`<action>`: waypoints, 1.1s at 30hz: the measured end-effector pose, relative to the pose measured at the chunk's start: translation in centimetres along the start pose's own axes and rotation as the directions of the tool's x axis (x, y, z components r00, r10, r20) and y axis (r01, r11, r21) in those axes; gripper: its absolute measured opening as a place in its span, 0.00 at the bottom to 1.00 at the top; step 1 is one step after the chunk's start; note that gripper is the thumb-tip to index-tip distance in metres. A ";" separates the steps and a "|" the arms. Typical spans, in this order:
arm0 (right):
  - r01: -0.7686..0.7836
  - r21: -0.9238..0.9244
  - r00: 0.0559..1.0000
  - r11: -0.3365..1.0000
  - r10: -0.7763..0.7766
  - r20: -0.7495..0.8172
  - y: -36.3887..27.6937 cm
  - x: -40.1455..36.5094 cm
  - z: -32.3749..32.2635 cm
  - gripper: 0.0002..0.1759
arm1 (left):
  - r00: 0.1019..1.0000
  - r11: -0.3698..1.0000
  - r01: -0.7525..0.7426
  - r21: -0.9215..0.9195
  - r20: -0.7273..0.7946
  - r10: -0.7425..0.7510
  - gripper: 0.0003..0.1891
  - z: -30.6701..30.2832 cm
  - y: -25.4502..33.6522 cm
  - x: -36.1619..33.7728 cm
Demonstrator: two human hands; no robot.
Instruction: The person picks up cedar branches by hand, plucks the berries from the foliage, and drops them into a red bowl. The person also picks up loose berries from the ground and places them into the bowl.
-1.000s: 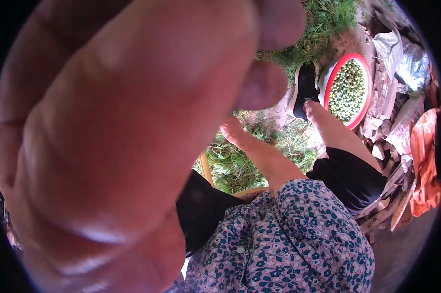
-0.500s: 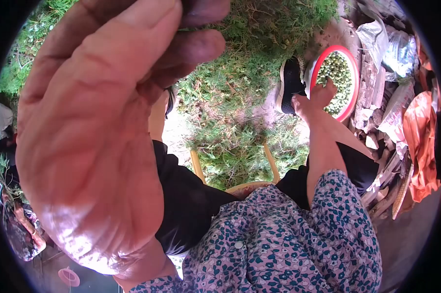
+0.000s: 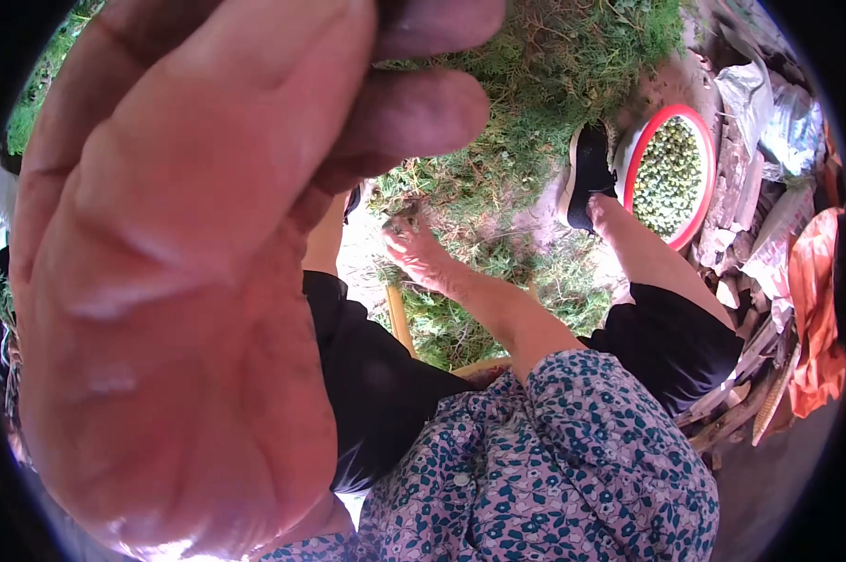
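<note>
My left hand [image 3: 189,272] looms very close to the camera and covers the left part of the view. Its fingers are loosely bent and apart, nothing shows in them, and the top edge cuts off part of the hand. Over the green cut branches [image 3: 460,187], between the knees, is my right hand [image 3: 418,251]. Its fingers are curled together; what they hold, if anything, is too small to name. A red-rimmed bowl [image 3: 707,178] full of small green pieces stands to the right, beside a black shoe [image 3: 590,173].
Firewood [image 3: 737,201], clear plastic bags [image 3: 793,131] and an orange sheet [image 3: 815,309] lie along the right side. A yellow chair frame [image 3: 400,320] shows between the legs. More greenery spreads across the top.
My right hand has moved left from over the red-rimmed bowl to the branches between the knees, and its fingers have curled. My left hand fills more of the view.
</note>
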State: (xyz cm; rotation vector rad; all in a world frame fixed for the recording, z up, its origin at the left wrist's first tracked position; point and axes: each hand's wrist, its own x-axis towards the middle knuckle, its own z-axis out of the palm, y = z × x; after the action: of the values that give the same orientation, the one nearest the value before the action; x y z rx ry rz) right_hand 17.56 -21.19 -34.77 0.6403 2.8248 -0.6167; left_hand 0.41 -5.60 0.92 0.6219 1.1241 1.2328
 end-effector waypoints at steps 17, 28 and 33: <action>-0.653 0.711 0.678 0.261 0.620 0.395 5.6 -10.5 2.0 0.22 | 1.000 1.000 0.027 -0.011 -0.004 -0.027 0.19 0.7 -0.6 -0.8; -0.256 0.100 0.843 0.961 0.172 0.510 -2.2 -11.4 0.6 0.33 | 0.999 0.999 0.039 0.010 0.010 -0.039 0.19 1.0 -0.8 -0.9; -0.282 0.453 0.533 0.846 -0.255 0.807 -5.3 -16.5 6.8 0.13 | 0.999 0.999 0.035 0.007 0.020 -0.035 0.20 0.9 -0.5 -0.6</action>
State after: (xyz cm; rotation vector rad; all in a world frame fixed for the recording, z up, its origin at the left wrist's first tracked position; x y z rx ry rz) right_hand 30.43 -34.60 -34.73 0.2719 1.6762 -1.3185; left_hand 1.50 -6.09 1.00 0.6162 1.1179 1.1907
